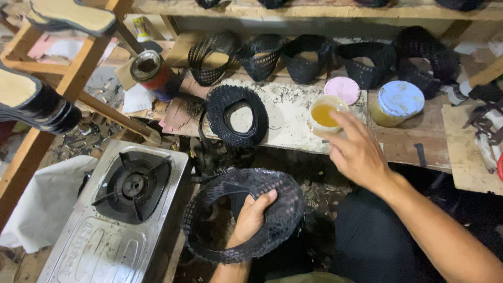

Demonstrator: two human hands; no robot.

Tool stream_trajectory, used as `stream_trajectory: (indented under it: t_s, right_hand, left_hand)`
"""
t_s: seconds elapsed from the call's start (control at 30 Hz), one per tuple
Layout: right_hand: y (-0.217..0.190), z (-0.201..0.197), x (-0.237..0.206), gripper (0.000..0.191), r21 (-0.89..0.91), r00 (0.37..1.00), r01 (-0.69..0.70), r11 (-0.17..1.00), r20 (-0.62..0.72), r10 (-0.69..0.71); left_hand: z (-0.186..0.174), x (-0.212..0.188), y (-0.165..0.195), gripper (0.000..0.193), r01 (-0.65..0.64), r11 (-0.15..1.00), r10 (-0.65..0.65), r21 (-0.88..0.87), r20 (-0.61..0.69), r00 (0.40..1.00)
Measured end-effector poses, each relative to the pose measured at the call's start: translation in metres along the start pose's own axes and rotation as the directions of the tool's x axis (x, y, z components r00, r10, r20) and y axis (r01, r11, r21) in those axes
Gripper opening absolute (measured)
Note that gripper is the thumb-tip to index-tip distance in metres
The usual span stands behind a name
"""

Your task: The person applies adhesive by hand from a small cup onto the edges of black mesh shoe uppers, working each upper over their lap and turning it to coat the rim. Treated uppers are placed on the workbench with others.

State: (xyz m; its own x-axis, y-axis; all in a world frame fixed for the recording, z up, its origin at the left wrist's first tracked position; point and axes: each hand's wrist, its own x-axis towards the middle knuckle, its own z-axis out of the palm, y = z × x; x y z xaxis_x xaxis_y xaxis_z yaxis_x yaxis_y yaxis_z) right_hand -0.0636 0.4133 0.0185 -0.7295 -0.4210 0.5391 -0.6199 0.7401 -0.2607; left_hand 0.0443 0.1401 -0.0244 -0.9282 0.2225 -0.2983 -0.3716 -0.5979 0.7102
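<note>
At a cluttered wooden workbench (419, 141), the left hand (251, 217) grips a black perforated shoe upper (272, 209) by its inner edge; it looks light and floppy. The right hand (359, 152), fingers spread, reaches the open yellow glue jar (325, 114) just beyond.

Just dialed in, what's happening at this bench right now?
A person sits at a cluttered wooden workbench. The left hand grips a black perforated shoe upper, thumb over its inner edge. The right hand reaches to an open jar of yellow glue, fingers at its rim; its pink lid lies behind it. Another black upper lies on the bench, more line the back, and a gas stove stands to the left.
</note>
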Motion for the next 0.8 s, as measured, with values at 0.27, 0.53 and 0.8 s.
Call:
stream_trajectory:
  t_s: [0.27,0.53,0.8]
  right_hand:
    - [0.016,0.009,0.034,0.022,-0.066,0.982,-0.18,0.981,0.048,0.184]
    - [-0.083,0.029,-0.045,0.045,0.299,0.98,0.196,0.934,-0.041,-0.192]
    - [-0.061,0.017,-0.044,0.044,0.114,0.991,0.128,0.985,-0.055,-0.122]
  left_hand:
    - [-0.014,0.005,-0.01,0.029,0.02,0.988,-0.015,-0.156,0.037,0.999]
    - [-0.013,0.014,-0.006,0.031,-0.019,0.978,0.016,-0.208,-0.014,1.0]
    - [-0.006,0.009,-0.012,0.031,0.021,0.988,-0.016,-0.156,0.036,0.999]
